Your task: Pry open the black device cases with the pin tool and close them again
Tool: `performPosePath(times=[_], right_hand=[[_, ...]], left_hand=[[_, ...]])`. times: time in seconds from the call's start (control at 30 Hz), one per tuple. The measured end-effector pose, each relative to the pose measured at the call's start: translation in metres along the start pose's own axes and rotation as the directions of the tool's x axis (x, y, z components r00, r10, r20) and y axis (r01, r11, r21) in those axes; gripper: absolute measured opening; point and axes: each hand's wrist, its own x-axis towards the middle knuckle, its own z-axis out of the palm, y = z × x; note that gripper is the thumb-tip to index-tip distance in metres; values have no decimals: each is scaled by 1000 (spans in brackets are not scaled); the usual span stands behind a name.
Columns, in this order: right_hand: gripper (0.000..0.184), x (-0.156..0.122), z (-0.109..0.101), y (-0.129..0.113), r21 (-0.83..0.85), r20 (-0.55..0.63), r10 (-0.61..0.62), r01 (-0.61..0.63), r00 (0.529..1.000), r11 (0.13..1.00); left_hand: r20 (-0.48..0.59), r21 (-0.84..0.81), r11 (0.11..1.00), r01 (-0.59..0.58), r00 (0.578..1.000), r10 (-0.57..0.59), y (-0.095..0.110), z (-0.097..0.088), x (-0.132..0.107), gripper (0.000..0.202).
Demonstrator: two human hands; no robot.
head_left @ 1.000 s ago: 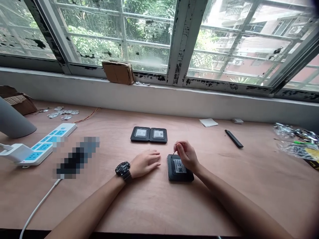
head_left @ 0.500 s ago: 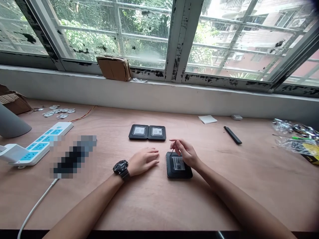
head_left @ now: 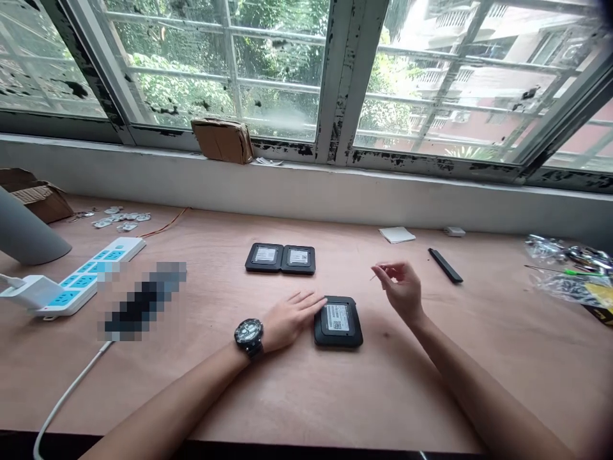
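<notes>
The black box [head_left: 338, 322] lies flat on the wooden table [head_left: 306, 396], near the front edge and a little right of the middle, with its white label facing up. The left hand [head_left: 290, 319] rests palm down on the table just beside it. Its fingers are stretched out and loosely spread, holding nothing, and the fingertips touch the box's left edge. A dark wristwatch [head_left: 248, 335] sits on that wrist.

The right hand [head_left: 402, 291] is raised off the table, to the right of the box and a little behind it, clear of it. Thumb and forefinger are pinched together on a thin pin [head_left: 373, 276] that sticks out to the left (too small to make out; perhaps a needle-like tool), and the other fingers curl loosely.

Behind the box and apart from it, a pair of black boxes [head_left: 280, 259] lie side by side, touching, labels up. Farther right, toward the wall, are a white pad [head_left: 397, 234] and a slim black bar [head_left: 445, 266]. A crumpled plastic bag [head_left: 569, 275] lies at the right edge.

On the left are a white-and-blue power strip [head_left: 90, 273], a white cable [head_left: 67, 396] running to the front edge, and a scatter of small white pieces [head_left: 122, 220]. A cardboard box [head_left: 36, 195] sits in the far corner — and a brown parcel [head_left: 223, 140] stands on the window sill.
</notes>
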Motion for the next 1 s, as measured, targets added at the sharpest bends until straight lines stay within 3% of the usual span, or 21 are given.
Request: performPosePath(times=[0.13, 0.3, 0.37, 0.43, 0.57, 0.67, 0.83, 0.93, 1.0], right_hand=[[29, -6, -24, 30, -349, 174, -97, 154, 980, 925], [33, -11, -20, 36, -435, 299, -51, 184, 953, 881], [33, -12, -15, 33, -428, 345, -65, 219, 936, 877], [32, -14, -11, 30, -415, 375, -88, 252, 923, 874], [32, -17, -9, 26, -406, 391, -102, 271, 915, 873], [31, -18, -12, 25, -409, 379, -83, 247, 922, 879], [30, -18, -13, 24, -407, 369, -56, 215, 928, 888], [29, -19, -10, 26, -408, 392, -55, 228, 918, 884], [28, -20, -7, 27, -400, 417, -58, 241, 907, 884]], left_hand=[[-43, 121, 991, -50, 998, 56, 25, -9, -16, 60], [-222, 248, 961, -121, 959, 178, 48, -13, -32, 51], [-224, 233, 969, -87, 964, 140, 55, -11, -19, 44], [-164, 200, 980, 1, 986, 33, 60, -7, 1, 44], [-21, 148, 978, 148, 989, -146, 63, -1, 28, 67], [46, 132, 977, 169, 983, -177, 56, -4, 21, 62], [58, 140, 954, 265, 960, -275, 31, -25, -23, 58], [23, 125, 904, 408, 910, -414, 7, -38, -47, 48], [-24, 88, 854, 514, 858, -514, -15, -46, -57, 53]])
